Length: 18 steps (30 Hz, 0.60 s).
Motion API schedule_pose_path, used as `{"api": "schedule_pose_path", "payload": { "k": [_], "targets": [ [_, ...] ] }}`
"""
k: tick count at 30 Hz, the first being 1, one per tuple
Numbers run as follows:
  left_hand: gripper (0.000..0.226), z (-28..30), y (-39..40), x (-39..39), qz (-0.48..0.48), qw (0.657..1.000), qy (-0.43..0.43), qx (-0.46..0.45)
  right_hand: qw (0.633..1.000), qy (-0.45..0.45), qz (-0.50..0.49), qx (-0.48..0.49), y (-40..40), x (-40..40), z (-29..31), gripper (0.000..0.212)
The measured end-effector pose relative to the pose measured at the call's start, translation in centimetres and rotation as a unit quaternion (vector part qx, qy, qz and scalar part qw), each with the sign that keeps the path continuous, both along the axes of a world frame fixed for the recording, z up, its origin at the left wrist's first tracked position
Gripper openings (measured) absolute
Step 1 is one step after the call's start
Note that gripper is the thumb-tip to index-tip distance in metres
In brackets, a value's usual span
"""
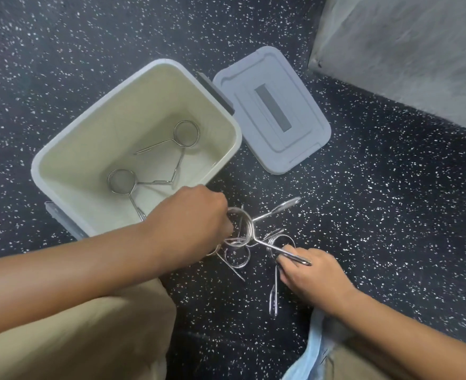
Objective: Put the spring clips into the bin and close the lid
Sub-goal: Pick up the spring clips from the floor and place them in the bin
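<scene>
A white bin (61,149) stands open on the speckled floor, with two metal spring clips (155,157) lying on its bottom. Its grey lid (270,111) lies flat on the floor just right of the bin. In front of the bin is a tangled pile of spring clips (240,250). My left hand (190,218) is closed around the coil of one raised clip (249,226) at the pile's left. My right hand (311,275) grips the handles of another clip (274,294) at the pile's right.
A grey concrete wall or step (407,50) rises at the upper right. My knees in tan trousers (89,338) fill the bottom left, and a light blue cloth (308,352) hangs by my right wrist. Dark speckled floor (377,215) surrounds everything.
</scene>
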<state>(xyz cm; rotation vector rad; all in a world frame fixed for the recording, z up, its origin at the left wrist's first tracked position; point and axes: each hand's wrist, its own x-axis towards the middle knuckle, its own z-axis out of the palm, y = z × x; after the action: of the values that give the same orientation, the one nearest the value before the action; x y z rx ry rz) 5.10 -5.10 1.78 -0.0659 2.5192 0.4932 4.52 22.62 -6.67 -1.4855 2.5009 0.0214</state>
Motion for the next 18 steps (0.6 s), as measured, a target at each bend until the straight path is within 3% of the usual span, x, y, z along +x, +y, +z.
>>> {"api": "schedule_pose_path", "payload": {
  "k": [9, 18],
  "targets": [
    [0.037, 1.7, -7.3, -0.3, 0.035, 0.989, 0.132, -0.052, 0.993, -0.004, 0.012, -0.114, -4.5, -2.7, 6.0, 0.022],
    [0.035, -0.3, -16.6, 1.0, 0.026, 0.973, 0.103, -0.203, 0.983, 0.041, -0.010, -0.179, -13.0, -5.5, 10.0, 0.013]
  ]
}}
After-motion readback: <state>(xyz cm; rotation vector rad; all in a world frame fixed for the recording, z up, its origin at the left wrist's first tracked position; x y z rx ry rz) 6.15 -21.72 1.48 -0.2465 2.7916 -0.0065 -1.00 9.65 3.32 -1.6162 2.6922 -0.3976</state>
